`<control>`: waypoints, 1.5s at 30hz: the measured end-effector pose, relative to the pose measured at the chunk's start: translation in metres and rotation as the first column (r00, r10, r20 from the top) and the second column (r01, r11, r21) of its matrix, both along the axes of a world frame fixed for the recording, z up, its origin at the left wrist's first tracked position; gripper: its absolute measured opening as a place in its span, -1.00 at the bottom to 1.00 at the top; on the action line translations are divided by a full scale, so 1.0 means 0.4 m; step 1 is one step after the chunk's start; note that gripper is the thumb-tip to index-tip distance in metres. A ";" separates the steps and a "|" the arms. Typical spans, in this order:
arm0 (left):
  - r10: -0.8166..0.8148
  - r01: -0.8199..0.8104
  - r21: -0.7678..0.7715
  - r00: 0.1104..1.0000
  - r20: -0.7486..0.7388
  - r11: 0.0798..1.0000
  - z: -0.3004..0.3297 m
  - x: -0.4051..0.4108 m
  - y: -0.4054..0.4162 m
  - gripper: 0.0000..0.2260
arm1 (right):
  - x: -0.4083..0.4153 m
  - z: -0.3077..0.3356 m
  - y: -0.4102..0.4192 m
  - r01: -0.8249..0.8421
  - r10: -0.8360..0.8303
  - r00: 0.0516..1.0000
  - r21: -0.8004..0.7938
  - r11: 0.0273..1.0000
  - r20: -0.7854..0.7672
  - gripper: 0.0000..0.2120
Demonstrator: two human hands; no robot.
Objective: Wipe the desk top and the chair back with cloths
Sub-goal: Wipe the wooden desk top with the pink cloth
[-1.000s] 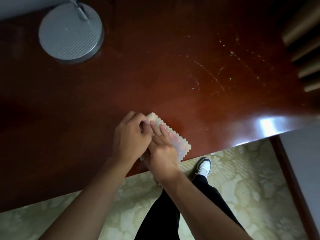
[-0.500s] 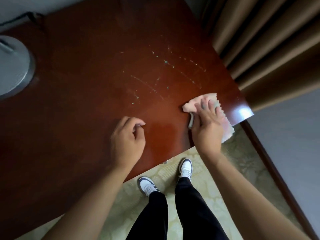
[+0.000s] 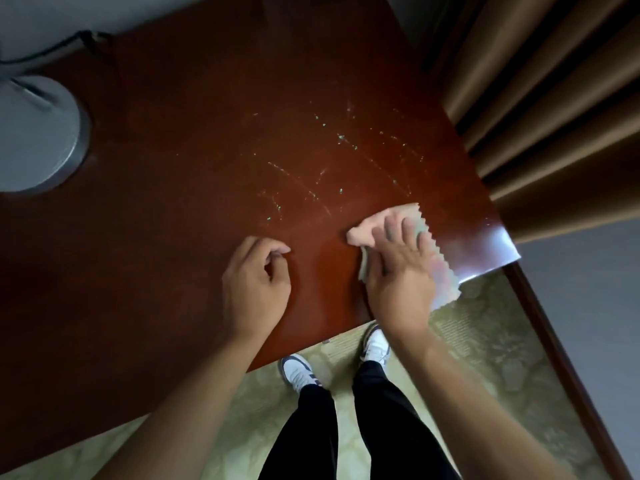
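A dark red wooden desk top [image 3: 194,209] fills most of the view, with pale scratch-like streaks [image 3: 329,164] right of its middle. A pale pink cloth with a zigzag edge [image 3: 446,275] lies near the desk's front right corner and hangs a little over the edge. My right hand [image 3: 398,271] presses flat on it with straight, spread fingers. My left hand [image 3: 254,289] rests on the bare wood to the left, fingers loosely curled, holding nothing. No chair is in view.
A round grey lamp base [image 3: 34,133] with a cable stands at the desk's far left. Brown curtains [image 3: 554,109] hang close past the right edge. Below the front edge are patterned carpet [image 3: 485,358] and my legs and white shoes.
One second ago both hands held the cloth together at the front edge. My right hand has since carried it right to the corner; my left hand let go and stays put.
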State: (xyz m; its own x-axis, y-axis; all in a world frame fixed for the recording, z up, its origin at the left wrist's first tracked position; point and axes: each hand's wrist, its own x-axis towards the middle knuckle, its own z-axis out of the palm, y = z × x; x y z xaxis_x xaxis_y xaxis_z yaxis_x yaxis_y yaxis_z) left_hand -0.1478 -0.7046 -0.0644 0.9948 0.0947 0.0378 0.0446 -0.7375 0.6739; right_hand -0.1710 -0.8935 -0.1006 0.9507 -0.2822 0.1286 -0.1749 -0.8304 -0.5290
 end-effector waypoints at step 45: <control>-0.082 0.082 0.016 0.997 -0.013 0.997 -0.023 0.047 -0.268 -0.79 | 0.053 0.003 -0.333 0.056 -0.051 0.985 -0.028 0.998 0.167 -0.80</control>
State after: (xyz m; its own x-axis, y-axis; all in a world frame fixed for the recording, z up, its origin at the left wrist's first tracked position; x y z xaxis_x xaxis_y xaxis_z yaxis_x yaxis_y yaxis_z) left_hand -0.1292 -0.8119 -0.0734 0.9996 0.0125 0.0263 -0.0081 -0.7497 0.6617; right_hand -0.1498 -1.0269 -0.0994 0.8989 -0.3251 0.2936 -0.1314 -0.8395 -0.5273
